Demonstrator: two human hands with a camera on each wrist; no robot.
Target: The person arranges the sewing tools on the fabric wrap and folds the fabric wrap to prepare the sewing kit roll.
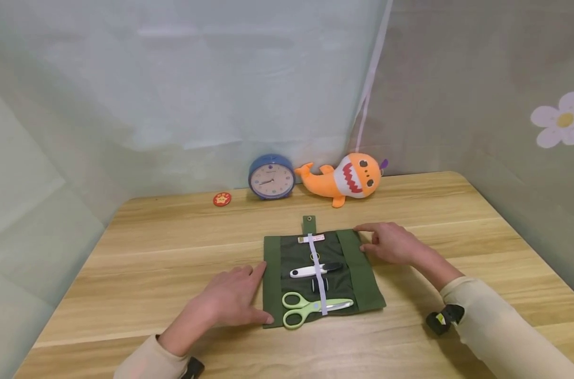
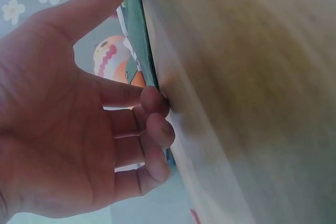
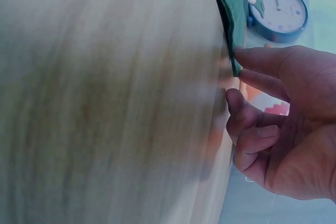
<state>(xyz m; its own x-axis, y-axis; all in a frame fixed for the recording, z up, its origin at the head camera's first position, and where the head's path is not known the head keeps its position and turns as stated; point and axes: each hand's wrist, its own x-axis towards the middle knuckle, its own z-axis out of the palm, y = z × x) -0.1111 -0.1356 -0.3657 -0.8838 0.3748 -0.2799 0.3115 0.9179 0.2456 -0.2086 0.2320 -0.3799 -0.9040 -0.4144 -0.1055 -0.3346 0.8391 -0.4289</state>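
A green fabric roll-up pouch [image 1: 368,279] lies unfolded on the wooden table. A pale elastic strap [image 1: 318,267] runs over its contents: green-handled scissors [image 1: 300,307], a dark thread spool [image 1: 316,285], a white-and-black tool [image 1: 304,271], a small yellow ring and a labelled strip [image 1: 318,238]. My left hand [image 1: 232,296] touches the pouch's left edge, thumb near the lower corner and index finger higher up. At the upper right corner, thumb and index finger of my right hand [image 1: 392,243] touch the edge; its other fingers are curled in the right wrist view.
Along the table's back stand a blue round clock [image 1: 271,178] and an orange plush shark [image 1: 336,181]. A round red badge [image 1: 222,199] lies left of the clock. Behind the table hang pale curtains [image 1: 182,95]. A snap tab [image 1: 309,224] sticks out from the pouch's far edge.
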